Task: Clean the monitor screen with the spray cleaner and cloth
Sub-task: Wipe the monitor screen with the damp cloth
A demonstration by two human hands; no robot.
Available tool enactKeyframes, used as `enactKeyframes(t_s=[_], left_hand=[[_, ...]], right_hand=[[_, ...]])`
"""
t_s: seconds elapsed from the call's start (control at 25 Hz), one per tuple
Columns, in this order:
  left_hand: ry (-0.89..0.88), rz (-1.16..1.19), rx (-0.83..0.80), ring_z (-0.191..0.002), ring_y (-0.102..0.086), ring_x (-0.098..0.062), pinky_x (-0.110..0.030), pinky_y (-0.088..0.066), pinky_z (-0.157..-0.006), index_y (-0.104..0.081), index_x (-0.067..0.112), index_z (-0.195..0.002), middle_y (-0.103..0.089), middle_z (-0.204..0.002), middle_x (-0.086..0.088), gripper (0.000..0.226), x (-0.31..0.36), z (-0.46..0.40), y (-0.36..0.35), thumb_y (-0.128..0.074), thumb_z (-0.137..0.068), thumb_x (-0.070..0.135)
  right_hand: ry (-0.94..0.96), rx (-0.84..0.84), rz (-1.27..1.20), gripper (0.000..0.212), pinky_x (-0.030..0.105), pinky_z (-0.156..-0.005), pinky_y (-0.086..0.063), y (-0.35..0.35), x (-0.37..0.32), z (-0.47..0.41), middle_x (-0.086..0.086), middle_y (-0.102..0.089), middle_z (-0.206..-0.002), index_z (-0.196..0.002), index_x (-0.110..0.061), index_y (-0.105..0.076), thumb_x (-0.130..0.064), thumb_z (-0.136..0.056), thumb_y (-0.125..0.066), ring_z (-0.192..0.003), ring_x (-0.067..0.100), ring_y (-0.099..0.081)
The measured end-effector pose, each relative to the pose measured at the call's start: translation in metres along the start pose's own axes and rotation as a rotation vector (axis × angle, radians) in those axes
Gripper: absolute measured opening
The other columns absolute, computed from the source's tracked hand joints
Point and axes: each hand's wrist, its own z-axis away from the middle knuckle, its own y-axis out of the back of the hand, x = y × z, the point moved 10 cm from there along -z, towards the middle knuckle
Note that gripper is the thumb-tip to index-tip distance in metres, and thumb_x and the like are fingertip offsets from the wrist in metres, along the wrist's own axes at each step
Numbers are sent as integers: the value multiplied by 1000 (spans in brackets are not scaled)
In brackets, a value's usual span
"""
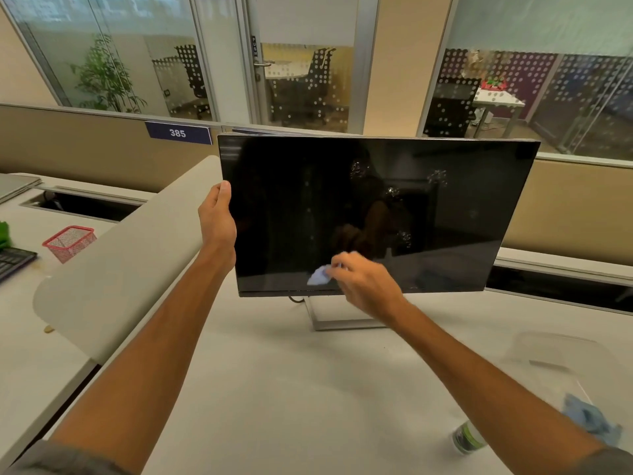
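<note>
A black monitor (445, 241) stands on a silver stand on the white desk, its screen dark with a few patches of spray droplets in the upper middle. My left hand (217, 217) grips the monitor's left edge, thumb on the front bezel. My right hand (363, 282) holds a small light-blue cloth (318, 276) against the lower middle of the screen; hand and cloth are blurred. The spray cleaner bottle (467, 437), with a green label, stands on the desk at the lower right, partly hidden by my right forearm.
A second blue cloth (589, 416) and a clear plastic container (555, 354) lie on the desk at the right. A curved beige divider (137, 269) runs along the left. Beyond it are a red mesh basket (70, 242) and a keyboard (13, 262).
</note>
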Motion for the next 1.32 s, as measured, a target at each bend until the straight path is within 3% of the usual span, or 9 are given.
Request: enactKeyframes(t_s=[0.2, 0.32, 0.44, 0.72, 0.88, 0.96, 1.04, 1.2, 1.32], left_hand=[[2, 0, 5, -133, -40, -16, -32, -30, -112, -49, 24, -124, -48, -132, 11, 33, -3, -3, -1, -34, -100, 39], [1, 23, 4, -133, -40, -17, -32, -31, -112, -48, 29, -116, -47, -125, 14, 23, -3, -3, -1, -34, -100, 38], [3, 24, 12, -136, -38, -17, -34, -29, -114, -46, 25, -131, -45, -140, 8, 36, -3, -2, -1, -34, -100, 38], [34, -13, 16, -137, -36, -16, -37, -28, -116, -42, 23, -139, -41, -148, 5, 49, -26, -5, 5, -34, -97, 47], [60, -47, 41, -131, -42, -17, -40, -32, -114, -46, 24, -134, -47, -142, 2, 44, -48, 13, 10, -34, -98, 47], [-2, -87, 104, -118, -51, -17, -40, -38, -110, -54, 18, -121, -56, -129, -5, 35, -45, 22, 15, -37, -99, 40], [-62, -107, 171, -123, -51, -18, -34, -40, -107, -52, 18, -129, -56, -133, -1, 35, -34, 26, 17, -41, -99, 32], [-270, -155, 244, -128, -48, -14, -21, -38, -104, -45, 23, -138, -51, -140, 2, 42, 10, 28, 10, -49, -96, 20], [-494, -315, 256, -138, -34, -15, -5, -22, -106, -38, 19, -142, -39, -149, -1, 52, 53, 37, -13, -53, -92, 15]], right_hand=[[-125, 431, 52, 22, 27, -71, -53, 141, 51, -69, 9, -63, -102, -108, -8, -68, -9, -92, -54, -85, 21, -60], [-131, 346, 104, 21, 25, -72, -52, 151, 71, -92, 8, -61, -105, -109, -10, -67, -14, -93, -53, -85, 19, -60], [-124, 290, 98, 19, 23, -71, -50, 130, 73, -83, 9, -62, -106, -103, -8, -68, -12, -90, -55, -87, 19, -60], [-151, 143, 51, 11, 31, -49, -51, 42, 52, 4, 5, -64, -100, -91, -10, -66, -12, -88, -55, -74, 20, -59], [-160, 15, -9, 16, 27, -48, -53, -5, 43, 42, 6, -66, -93, -90, -9, -69, -7, -76, -75, -70, 20, -60], [-162, -58, -33, 25, 24, -48, -53, -16, 39, 51, 5, -66, -89, -90, -10, -71, -8, -68, -83, -67, 18, -60], [-150, -35, -31, 23, 24, -50, -54, -4, 37, 47, 5, -67, -90, -92, -9, -71, -7, -71, -80, -67, 17, -60], [-208, 264, 11, 15, 28, -58, -53, 89, 61, 10, 3, -65, -96, -98, -11, -70, -9, -88, -59, -77, 18, -60], [-235, 386, 50, 18, 28, -66, -54, 148, 93, -16, 5, -64, -101, -102, -10, -69, -9, -90, -56, -83, 18, -61]])
